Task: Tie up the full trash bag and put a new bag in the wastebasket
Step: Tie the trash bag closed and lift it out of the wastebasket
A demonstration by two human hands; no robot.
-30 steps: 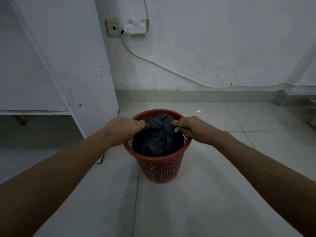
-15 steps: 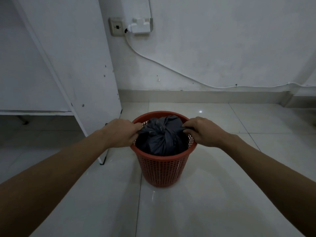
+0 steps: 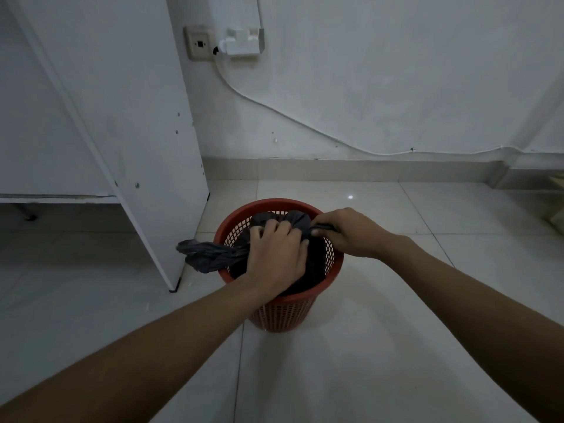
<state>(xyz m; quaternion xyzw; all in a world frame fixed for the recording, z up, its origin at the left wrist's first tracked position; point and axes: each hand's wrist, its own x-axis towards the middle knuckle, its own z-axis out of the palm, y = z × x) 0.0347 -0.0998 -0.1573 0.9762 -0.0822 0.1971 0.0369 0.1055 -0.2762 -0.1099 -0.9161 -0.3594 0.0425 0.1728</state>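
Left hand (image 3: 276,254) crossed atop the bag (image 3: 294,219), gripping one tail (image 3: 210,257); right hand (image 3: 351,232) pinches another.

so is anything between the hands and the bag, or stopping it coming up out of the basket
Nothing visible. The left hand and right hand each grip a twisted end of the trash bag, and the space above the wastebasket is open. The white cabinet panel stands to its left, not over it.
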